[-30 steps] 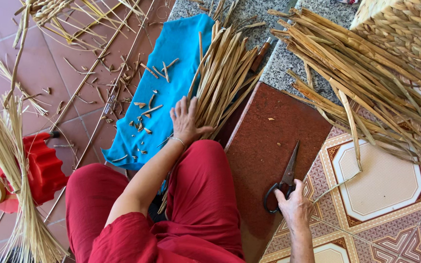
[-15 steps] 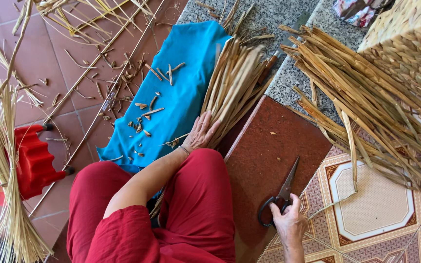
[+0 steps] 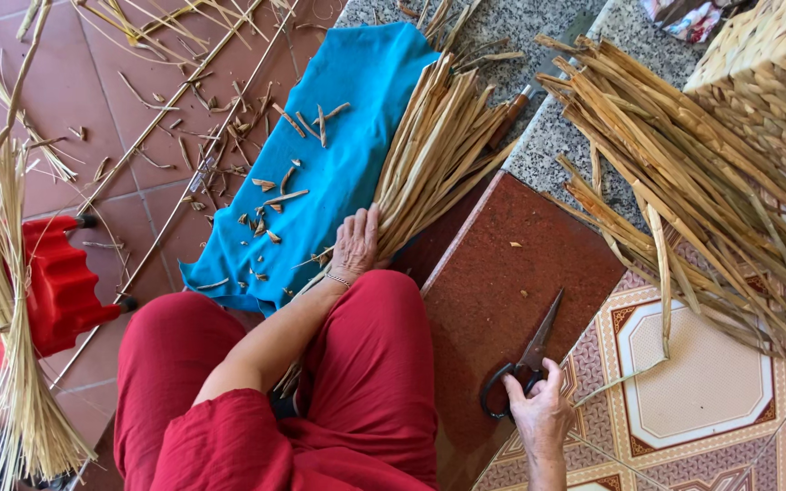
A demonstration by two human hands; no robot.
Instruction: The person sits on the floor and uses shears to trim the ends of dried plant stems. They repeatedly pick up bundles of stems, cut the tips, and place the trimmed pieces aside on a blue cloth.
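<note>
Matt blue cloth (image 3: 338, 173), dry fibrous reed strips (image 3: 438, 150), dark metal scissors (image 3: 529, 359), glossy floor tiles (image 3: 702, 382).

1. The woven basket (image 3: 775, 82) is cut off by the top and right edges.
2. The straw bundle (image 3: 2, 300) is cropped at the left edge.
3. The left hand (image 3: 357, 241)'s fingertips are hidden among reed strips (image 3: 438, 145).

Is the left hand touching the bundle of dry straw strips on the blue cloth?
Touching. The head view shows the left hand resting its fingers on the lower end of the bundle of dry straw strips, with no gap.
</note>
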